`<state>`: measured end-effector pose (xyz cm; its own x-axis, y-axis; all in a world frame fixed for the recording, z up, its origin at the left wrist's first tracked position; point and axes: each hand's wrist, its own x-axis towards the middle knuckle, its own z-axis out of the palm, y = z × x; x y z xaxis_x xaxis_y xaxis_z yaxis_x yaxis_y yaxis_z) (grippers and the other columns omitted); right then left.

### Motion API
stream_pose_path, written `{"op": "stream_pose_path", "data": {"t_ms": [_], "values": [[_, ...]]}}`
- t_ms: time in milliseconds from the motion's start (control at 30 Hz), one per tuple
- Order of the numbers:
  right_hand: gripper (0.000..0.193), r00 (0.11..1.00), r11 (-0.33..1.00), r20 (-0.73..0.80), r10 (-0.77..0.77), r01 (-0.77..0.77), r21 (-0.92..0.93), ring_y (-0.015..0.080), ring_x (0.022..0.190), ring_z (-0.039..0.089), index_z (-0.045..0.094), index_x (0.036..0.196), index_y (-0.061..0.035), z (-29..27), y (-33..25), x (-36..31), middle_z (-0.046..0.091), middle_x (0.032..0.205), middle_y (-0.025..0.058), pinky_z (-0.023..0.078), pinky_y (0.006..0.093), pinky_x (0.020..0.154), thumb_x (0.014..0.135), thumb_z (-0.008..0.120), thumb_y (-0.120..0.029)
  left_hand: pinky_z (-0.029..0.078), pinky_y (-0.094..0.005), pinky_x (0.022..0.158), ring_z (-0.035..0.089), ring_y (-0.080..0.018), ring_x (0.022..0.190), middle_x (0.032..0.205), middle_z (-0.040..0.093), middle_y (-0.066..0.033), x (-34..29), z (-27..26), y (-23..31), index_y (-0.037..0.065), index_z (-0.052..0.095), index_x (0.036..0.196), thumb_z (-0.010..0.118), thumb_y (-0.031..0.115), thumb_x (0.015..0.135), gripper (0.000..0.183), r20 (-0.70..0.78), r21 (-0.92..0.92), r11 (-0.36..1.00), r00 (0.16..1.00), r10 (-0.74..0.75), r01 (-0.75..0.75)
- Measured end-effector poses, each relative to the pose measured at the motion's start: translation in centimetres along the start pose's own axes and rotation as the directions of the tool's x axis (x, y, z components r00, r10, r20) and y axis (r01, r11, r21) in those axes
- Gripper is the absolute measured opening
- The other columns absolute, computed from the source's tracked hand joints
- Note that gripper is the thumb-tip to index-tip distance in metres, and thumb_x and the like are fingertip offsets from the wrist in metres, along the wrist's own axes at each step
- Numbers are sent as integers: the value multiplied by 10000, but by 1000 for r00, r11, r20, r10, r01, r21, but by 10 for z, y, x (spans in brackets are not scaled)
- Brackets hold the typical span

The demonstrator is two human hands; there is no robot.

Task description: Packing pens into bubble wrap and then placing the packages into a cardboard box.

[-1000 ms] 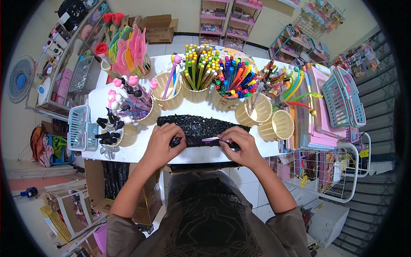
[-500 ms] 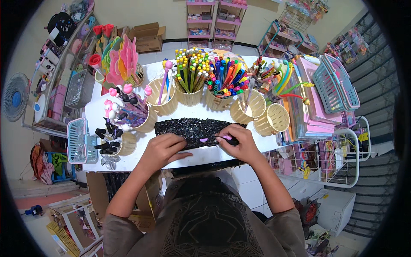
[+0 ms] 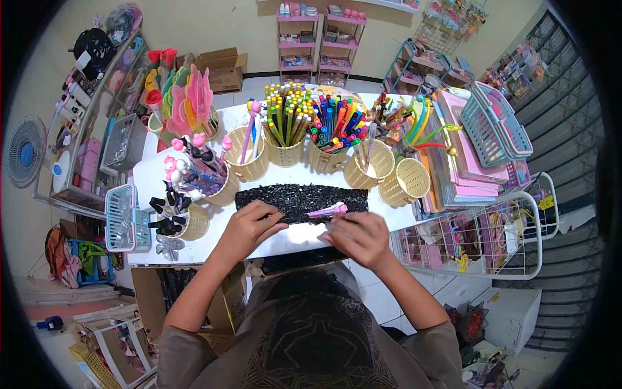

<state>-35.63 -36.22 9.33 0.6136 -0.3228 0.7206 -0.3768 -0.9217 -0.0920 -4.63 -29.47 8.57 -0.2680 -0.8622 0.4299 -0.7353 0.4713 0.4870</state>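
A long strip of black, glossy, rough-textured material (image 3: 278, 202) lies across the front of the white table (image 3: 301, 235). On its right half lies a pink and lilac pen (image 3: 326, 211) with a pink figure at its right end. My left hand (image 3: 249, 227) rests at the strip's front left edge, fingers stretched out with the thumb apart. Just below the pen's figure end is my right hand (image 3: 361, 236), slightly blurred, its fingers loosely bent and apart. I see nothing held in either hand.
Woven baskets stand in an arc behind the strip. One basket (image 3: 285, 154) holds yellow- and white-topped pencils, another (image 3: 327, 159) coloured markers. A blue plastic basket (image 3: 123, 223) is at left. Folders (image 3: 463, 152) stand at right, beside a white wire rack (image 3: 473, 243).
The black strip now lies flatter, and the pen, mostly covered before, shows in full on top of it. My right hand has let go and drawn back toward me. My left hand has hardly moved.
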Motion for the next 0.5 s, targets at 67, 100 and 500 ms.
{"op": "stream_pose_path", "data": {"t_ms": [67,100,500], "values": [[228,979,996,194,-66,77,-46,275,1247,726,805,1161,-58,-2,-4,-6,799,1268,57,560,415,992,950,780,-140,607,-412,820,726,-279,967,1032,761,-80,0,0,-1,31,819,1065,895,210,907,251,-2,-2,1000,1000,-2,2],[292,977,998,212,-36,46,-43,275,1286,705,806,1212,-51,0,-4,-11,778,1334,67,561,429,1017,933,742,-108,603,-415,819,722,-282,962,1025,755,-80,0,1,-1,31,820,1064,896,210,908,249,1,-7,1000,1000,-4,4],[408,958,987,274,91,-123,103,325,1263,711,754,1288,-1,15,28,7,753,1338,119,607,409,1051,884,807,-16,520,-418,839,659,-289,958,981,640,-93,5,-3,-1,24,830,1094,858,242,965,255,37,-2,995,994,-101,101]]}}
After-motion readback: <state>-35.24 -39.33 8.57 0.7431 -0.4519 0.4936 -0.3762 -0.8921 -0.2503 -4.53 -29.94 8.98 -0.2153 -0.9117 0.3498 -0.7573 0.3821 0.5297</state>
